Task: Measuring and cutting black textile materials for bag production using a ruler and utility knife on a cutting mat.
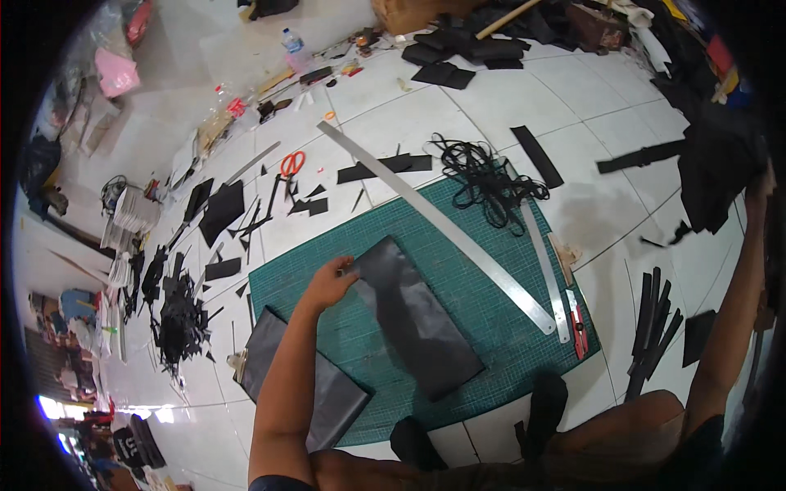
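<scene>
- Black, faintly shiny sheet material [413,315] lies flat on the green cutting mat [483,245], a long rectangle running diagonally, its near end toward the mat's front edge.
- Left hand [329,282] pinches the sheet's far corner, fingers closed on it.
- Right hand [761,184] reaches far right into dark cloth [720,168]; its grip cannot be told.
- Long steel ruler [434,217] crosses the mat, beside a tangle of black cord [487,184].
- White tiled floor [409,114] carries black offcuts and orange-handled scissors [291,164].
</scene>
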`<state>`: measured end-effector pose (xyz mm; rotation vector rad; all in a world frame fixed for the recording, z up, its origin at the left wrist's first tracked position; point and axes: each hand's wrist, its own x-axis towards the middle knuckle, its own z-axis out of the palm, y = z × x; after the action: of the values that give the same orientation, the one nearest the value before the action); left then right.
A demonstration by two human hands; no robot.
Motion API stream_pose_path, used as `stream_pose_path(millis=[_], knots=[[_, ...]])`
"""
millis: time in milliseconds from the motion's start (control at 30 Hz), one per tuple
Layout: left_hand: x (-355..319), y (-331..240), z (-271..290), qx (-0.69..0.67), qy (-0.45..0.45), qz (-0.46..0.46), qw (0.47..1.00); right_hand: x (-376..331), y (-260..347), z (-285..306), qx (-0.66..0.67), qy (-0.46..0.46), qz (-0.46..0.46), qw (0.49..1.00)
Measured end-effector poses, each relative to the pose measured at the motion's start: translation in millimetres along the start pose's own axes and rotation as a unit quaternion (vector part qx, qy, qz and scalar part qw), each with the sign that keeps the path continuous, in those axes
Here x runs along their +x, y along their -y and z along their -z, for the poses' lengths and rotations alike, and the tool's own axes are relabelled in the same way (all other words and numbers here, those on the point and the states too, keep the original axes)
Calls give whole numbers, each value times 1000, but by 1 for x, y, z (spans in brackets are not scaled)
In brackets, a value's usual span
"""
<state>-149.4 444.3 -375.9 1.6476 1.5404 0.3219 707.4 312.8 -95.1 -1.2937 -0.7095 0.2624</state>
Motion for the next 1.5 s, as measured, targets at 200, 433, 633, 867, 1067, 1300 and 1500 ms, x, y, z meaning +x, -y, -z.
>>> stream_pose_path(millis=[200, 433, 633, 867, 1067, 1300, 1500], knots=[[43, 13, -50, 170, -24, -66, 983, 58, -98, 90, -533, -34, 351, 769], [55, 54, -46, 252, -49, 6, 966, -4, -149, 17, 113, -36, -45, 992], [67, 61, -43, 293, -45, 11, 955, -82, -271, 12, -500, 7, -277, 821], [57, 24, -30, 180, -21, 68, 981, -184, -193, -87, -682, 72, 193, 702], [0, -26, 10, 124, -35, -22, 991, -315, -195, -158, -359, 513, -235, 743], [-80, -116, 23, 107, -60, -146, 982, -509, -221, -244, -150, 642, -83, 748], [-125, -145, 21, 149, -75, -282, 945, -516, -220, -304, -91, 602, -207, 765]])
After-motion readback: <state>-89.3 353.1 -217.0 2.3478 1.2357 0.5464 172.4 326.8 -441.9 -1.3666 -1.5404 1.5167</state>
